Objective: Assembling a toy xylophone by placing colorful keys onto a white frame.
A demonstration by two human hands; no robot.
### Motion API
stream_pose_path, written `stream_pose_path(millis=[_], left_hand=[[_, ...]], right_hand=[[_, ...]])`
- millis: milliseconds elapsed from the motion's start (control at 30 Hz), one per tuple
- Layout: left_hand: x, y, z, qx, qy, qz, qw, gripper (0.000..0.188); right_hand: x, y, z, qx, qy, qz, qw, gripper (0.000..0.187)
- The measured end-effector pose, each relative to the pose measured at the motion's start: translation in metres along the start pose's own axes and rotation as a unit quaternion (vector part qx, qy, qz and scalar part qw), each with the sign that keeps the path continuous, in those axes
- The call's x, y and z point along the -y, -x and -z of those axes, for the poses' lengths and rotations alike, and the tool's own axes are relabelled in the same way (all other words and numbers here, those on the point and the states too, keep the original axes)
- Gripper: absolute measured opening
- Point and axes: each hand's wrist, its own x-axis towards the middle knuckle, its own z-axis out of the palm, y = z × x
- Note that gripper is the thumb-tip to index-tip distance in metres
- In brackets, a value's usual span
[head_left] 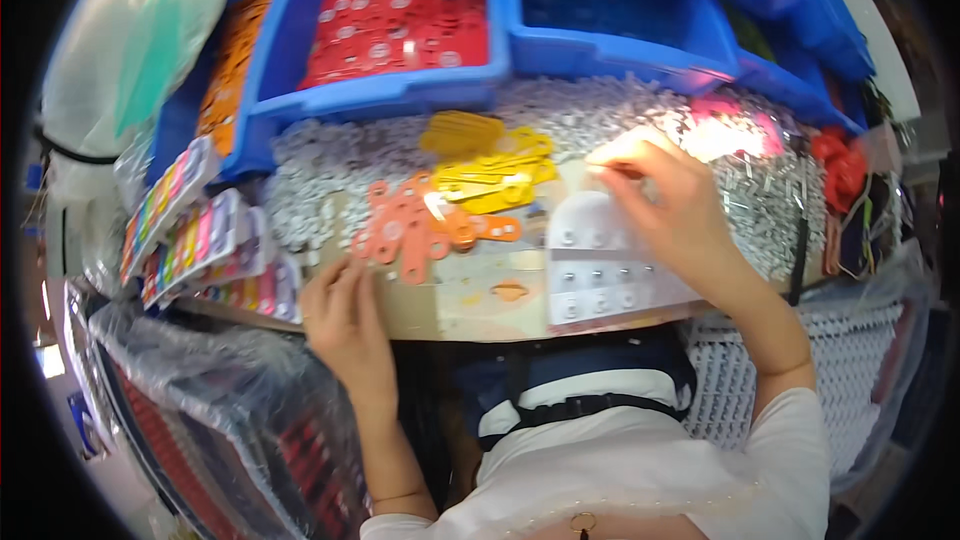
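My right hand [655, 190] is raised over the upper part of a white round-topped tray [590, 290] that carries rows of small studs. Its thumb and fingertips are pinched together; whatever is between them is too small and blurred to make out. My left hand [345, 315] rests at the table's front edge on the left, fingers loosely stretched and holding nothing visible. Just beyond its fingertips lie flat salmon-orange strips [405, 235] with round holes. Yellow strips [495, 175] of similar shape are heaped behind those. Loose small white parts [560, 105] spread along the back.
Blue bins [385, 95] line the back; one holds red pieces [400, 15], another orange pieces [233, 70]. Packed trays of multicoloured pieces [215, 250] lean at the left. Silvery small parts [765, 210] and a red bundle [838, 170] lie right. Plastic-wrapped crates [230, 410] flank me below.
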Motion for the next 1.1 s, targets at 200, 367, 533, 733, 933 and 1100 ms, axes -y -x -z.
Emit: stream_pose_path(millis=[200,367,533,733,933,1100], left_hand=[[-0.09,0.007,-0.024,0.095,0.207,-0.11,0.968,0.021],[-0.169,0.03,-0.066,0.232,0.327,-0.278,0.873,0.03],[-0.183,0.041,-0.077,0.292,0.231,-0.308,0.875,0.029],[-0.163,0.034,-0.076,0.274,0.21,-0.432,0.833,0.031],[-0.158,0.049,-0.082,0.192,0.111,-0.512,0.829,0.034],[-0.156,0.054,-0.084,0.173,0.146,-0.477,0.849,0.034]], right_hand=[[-0.015,0.102,0.075,0.04,0.047,-0.198,0.978,0.01],[-0.011,0.12,0.074,0.059,-0.074,-0.244,0.965,0.008],[-0.022,0.126,0.063,0.043,-0.024,-0.2,0.979,0.009],[-0.029,0.139,0.062,0.009,-0.074,-0.201,0.977,0.019],[-0.034,0.144,0.056,-0.024,0.072,-0.037,0.996,0.024],[-0.035,0.142,0.064,0.02,0.15,0.051,0.987,0.025]])
